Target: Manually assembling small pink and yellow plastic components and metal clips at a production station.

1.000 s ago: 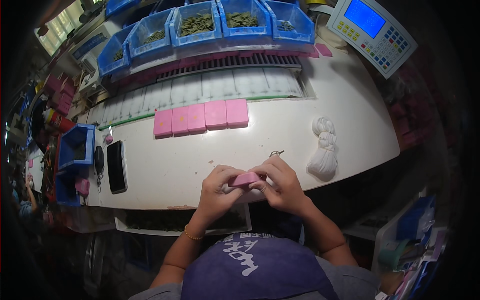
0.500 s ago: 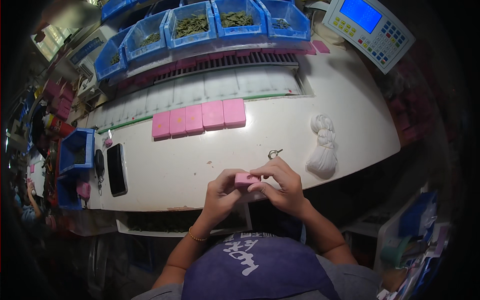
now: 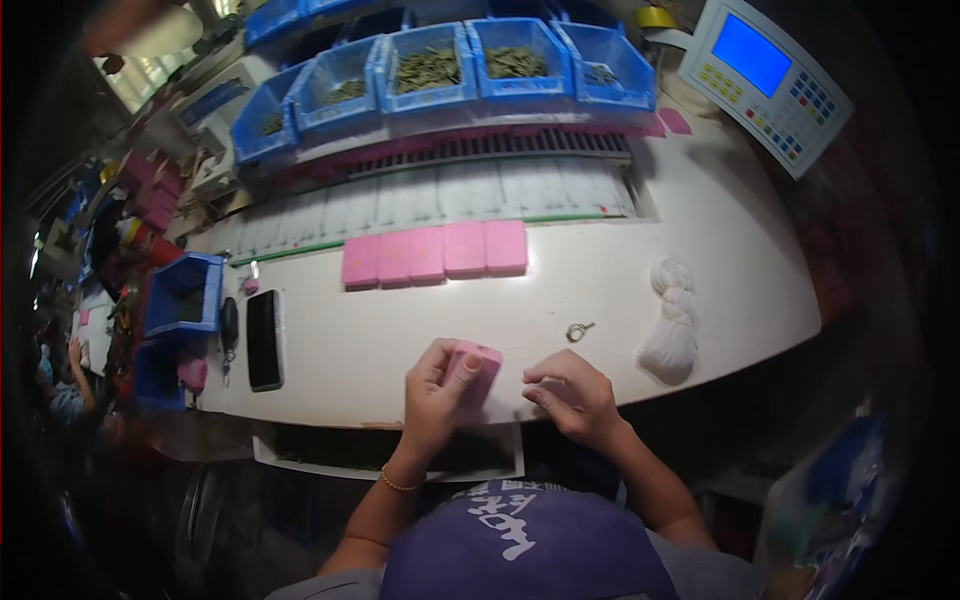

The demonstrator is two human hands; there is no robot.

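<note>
My left hand (image 3: 432,395) is closed round a pink rectangular block (image 3: 482,378), which it holds tilted up near the table's front edge. The thumb lies across the block's face, and a small dark mark shows on its top end. To the right, my right hand (image 3: 578,398) is apart from the block, its fingers bent and a small gap between thumb and forefinger; I see nothing in it. A small metal ring with a stem (image 3: 579,332) lies just beyond that hand. Farther back, several similar pink blocks (image 3: 435,254) stand side by side in a row.
Blue bins (image 3: 425,75) with greenish flat pieces line the back. A white cloth bundle (image 3: 672,320) lies right, below a keypad console (image 3: 765,80). At left are a phone (image 3: 264,340), keys (image 3: 229,330) and more blue bins (image 3: 185,295). An open drawer (image 3: 390,450) sits under the front edge.
My right hand has let go of the pink block and moved off to the right. My left hand has turned the block more upright. The whole view has shifted slightly.
</note>
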